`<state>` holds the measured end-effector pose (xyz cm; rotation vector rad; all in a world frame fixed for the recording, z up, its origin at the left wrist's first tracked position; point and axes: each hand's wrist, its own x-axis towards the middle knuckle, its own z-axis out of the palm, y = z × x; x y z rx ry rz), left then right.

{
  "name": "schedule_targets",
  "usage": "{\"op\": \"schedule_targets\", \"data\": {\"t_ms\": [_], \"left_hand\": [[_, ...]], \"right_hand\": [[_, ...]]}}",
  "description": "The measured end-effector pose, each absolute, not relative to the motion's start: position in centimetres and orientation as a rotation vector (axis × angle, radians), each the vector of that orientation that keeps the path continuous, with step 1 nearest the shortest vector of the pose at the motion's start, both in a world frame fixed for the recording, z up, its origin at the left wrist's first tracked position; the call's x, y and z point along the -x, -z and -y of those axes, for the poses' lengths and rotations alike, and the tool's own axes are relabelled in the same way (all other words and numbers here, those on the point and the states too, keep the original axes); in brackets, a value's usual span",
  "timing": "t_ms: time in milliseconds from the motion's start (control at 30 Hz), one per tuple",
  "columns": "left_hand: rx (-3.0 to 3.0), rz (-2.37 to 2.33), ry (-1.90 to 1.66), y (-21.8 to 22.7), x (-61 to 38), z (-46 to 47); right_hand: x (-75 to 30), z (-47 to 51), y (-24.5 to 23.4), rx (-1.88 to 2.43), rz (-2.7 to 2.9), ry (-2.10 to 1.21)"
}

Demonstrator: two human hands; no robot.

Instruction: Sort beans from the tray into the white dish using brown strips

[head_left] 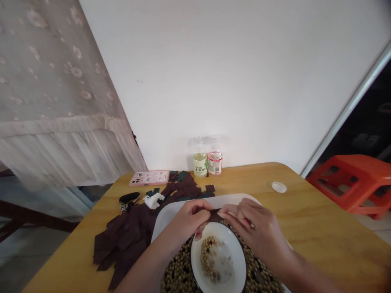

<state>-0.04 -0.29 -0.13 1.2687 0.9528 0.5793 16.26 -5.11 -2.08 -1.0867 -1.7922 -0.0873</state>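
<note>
My left hand (187,219) and my right hand (255,228) meet over a white bowl (235,248). Both pinch a small dark brown packet (215,215) between fingertips, one hand at each end. The bowl holds a few tan beans (209,256) and some dark ones. It rests in a white tray (166,217) filled with many tan beans (177,274). A heap of dark brown packets (128,236) lies on the wooden table (320,228) to the left of the tray, with more (186,187) behind it.
Two small bottles (207,160) stand by the white wall. A pink phone (149,178), a black key fob (128,198) and crumpled white paper (153,200) lie at the back left. A white cap (279,187) sits right. An orange stool (357,181) stands beyond the table.
</note>
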Motion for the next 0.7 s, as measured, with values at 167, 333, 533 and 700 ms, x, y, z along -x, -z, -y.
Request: {"op": "schedule_targets", "data": {"t_ms": [167,333,533,700], "left_hand": [[-1.283,-0.955,-0.562,-0.03,-0.02,0.33],[-1.284,-0.939,-0.542,-0.15,0.02,0.40],[-1.258,-0.945,-0.564,-0.20,0.09,0.45],[-1.263,-0.958,-0.574,-0.10,0.10,0.40]], "right_hand": [[-16.32,5.17,2.02,1.078,1.833,0.084],[-16.27,5.30,1.96,1.106,1.784,0.024],[-16.28,5.35,1.96,1.098,1.814,0.026],[-16.25,5.38,1.93,1.071,1.807,0.039]]}}
